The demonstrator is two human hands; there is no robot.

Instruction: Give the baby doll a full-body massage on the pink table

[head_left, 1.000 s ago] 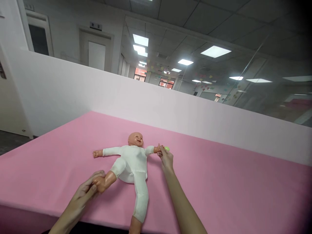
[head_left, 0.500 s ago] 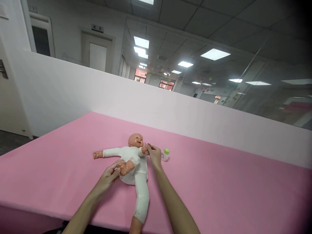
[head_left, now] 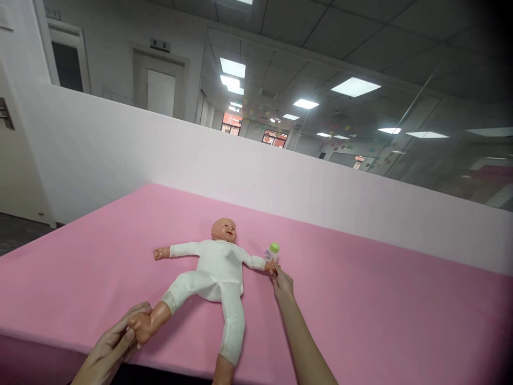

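A baby doll (head_left: 218, 267) in a white one-piece suit lies on its back on a pink-covered table (head_left: 340, 315), with its plastic head at the far end. My left hand (head_left: 110, 342) grips the doll's bare plastic foot (head_left: 140, 327) near the table's front edge. That leg stretches toward me at a slant. My right hand (head_left: 282, 280) pinches the doll's small plastic hand (head_left: 271, 266) on its outstretched arm. Just behind those fingers stands a small white bottle with a green cap (head_left: 272, 252).
A white low wall (head_left: 240, 198) runs along the far side of the table. Behind it are glass partitions and a door. The doll's other foot hangs past the front edge. Dark floor shows at the left.
My left hand has drawn the doll's leg down and left, away from its body. My right hand has moved right, pulling the doll's arm straight out beside the bottle.
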